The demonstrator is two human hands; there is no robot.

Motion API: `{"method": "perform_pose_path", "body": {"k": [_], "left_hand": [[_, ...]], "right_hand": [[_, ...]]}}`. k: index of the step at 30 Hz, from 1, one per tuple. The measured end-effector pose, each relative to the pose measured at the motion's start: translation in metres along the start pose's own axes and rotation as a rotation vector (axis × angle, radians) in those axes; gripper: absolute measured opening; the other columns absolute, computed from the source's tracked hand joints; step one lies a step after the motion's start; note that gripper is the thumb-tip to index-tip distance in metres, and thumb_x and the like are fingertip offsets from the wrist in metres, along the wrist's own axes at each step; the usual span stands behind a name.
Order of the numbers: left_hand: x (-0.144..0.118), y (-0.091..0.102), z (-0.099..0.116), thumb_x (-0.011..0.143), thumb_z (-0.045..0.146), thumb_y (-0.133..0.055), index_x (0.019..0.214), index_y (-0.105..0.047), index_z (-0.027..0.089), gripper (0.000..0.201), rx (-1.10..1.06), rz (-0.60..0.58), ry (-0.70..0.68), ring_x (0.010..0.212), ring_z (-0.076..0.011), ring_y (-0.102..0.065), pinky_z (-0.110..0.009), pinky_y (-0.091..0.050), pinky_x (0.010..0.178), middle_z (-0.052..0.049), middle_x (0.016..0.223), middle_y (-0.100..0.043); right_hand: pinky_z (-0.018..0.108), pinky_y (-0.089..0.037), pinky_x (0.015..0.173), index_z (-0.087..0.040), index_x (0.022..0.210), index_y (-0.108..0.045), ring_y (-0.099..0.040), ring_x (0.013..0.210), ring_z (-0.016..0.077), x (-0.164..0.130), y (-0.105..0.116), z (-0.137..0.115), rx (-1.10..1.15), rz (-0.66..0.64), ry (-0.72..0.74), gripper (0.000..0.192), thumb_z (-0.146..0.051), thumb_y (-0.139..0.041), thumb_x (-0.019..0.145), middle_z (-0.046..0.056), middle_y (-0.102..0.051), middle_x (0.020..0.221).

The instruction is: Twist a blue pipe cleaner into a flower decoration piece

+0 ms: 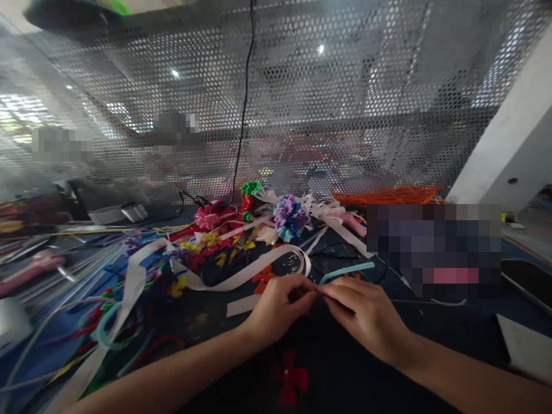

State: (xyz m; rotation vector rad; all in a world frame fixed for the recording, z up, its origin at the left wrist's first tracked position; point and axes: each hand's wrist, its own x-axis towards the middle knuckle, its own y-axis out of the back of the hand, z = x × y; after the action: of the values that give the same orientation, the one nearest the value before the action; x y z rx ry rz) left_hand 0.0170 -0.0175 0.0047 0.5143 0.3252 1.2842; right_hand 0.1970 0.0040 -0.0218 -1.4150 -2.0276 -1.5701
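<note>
The light-blue strip (349,270) sits just right of the frame's centre, its left end at your fingertips. Your right hand (371,310) seems to pinch that end; your left hand (280,307) has its fingertips drawn close beside it, but I can't tell whether they grip anything. Expect it to be light, fuzzy and bendable, so hold it lightly near the end, thumb against forefinger.
</note>
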Motion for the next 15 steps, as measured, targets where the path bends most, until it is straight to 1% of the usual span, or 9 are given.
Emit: {"method": "perform_pose_path", "body": {"k": [5, 10, 13, 15], "left_hand": [[-0.006, -0.002, -0.001, 0.082, 0.027, -0.049, 0.077, -0.059, 0.014, 0.017, -0.01, 0.019, -0.032, 0.052, -0.0094, -0.049, -0.018, -0.035, 0.048, 0.003, 0.058, -0.054], [-0.012, -0.003, 0.0, 0.082, 0.023, -0.048, 0.078, -0.059, 0.015, 0.014, 0.061, 0.029, -0.082, 0.053, -0.009, -0.048, -0.017, -0.034, 0.048, 0.003, 0.059, -0.055], [-0.015, -0.003, 0.002, 0.08, 0.02, -0.049, 0.078, -0.059, 0.016, 0.012, 0.126, 0.062, -0.137, 0.058, -0.0101, -0.05, -0.018, -0.035, 0.052, 0.002, 0.062, -0.055], [-0.016, -0.003, 0.004, 0.079, 0.019, -0.051, 0.078, -0.059, 0.016, 0.009, 0.194, 0.08, -0.181, 0.062, -0.0108, -0.05, -0.019, -0.036, 0.055, 0.002, 0.066, -0.055]], "right_hand": [[0.031, -0.053, 0.07, -0.02, 0.103, -0.062, -0.062, 0.08, 0.0165, -0.004, 0.001, -0.005, -0.064, -0.025, 0.029, 0.026, -0.011, -0.046, 0.084, 0.005, -0.065, 0.087], [0.038, -0.05, 0.078, -0.021, 0.104, -0.061, -0.06, 0.087, 0.0196, -0.007, 0.001, -0.011, -0.131, -0.012, 0.074, 0.027, -0.01, -0.046, 0.084, 0.006, -0.064, 0.095], [0.037, -0.05, 0.077, -0.019, 0.102, -0.061, -0.058, 0.089, 0.0201, -0.006, 0.002, -0.015, -0.107, -0.011, 0.047, 0.028, -0.008, -0.045, 0.083, 0.006, -0.064, 0.094], [0.037, -0.049, 0.077, -0.018, 0.098, -0.061, -0.057, 0.088, 0.0193, -0.006, 0.002, -0.016, -0.061, -0.019, 0.014, 0.03, -0.002, -0.044, 0.079, 0.006, -0.064, 0.091]]}}
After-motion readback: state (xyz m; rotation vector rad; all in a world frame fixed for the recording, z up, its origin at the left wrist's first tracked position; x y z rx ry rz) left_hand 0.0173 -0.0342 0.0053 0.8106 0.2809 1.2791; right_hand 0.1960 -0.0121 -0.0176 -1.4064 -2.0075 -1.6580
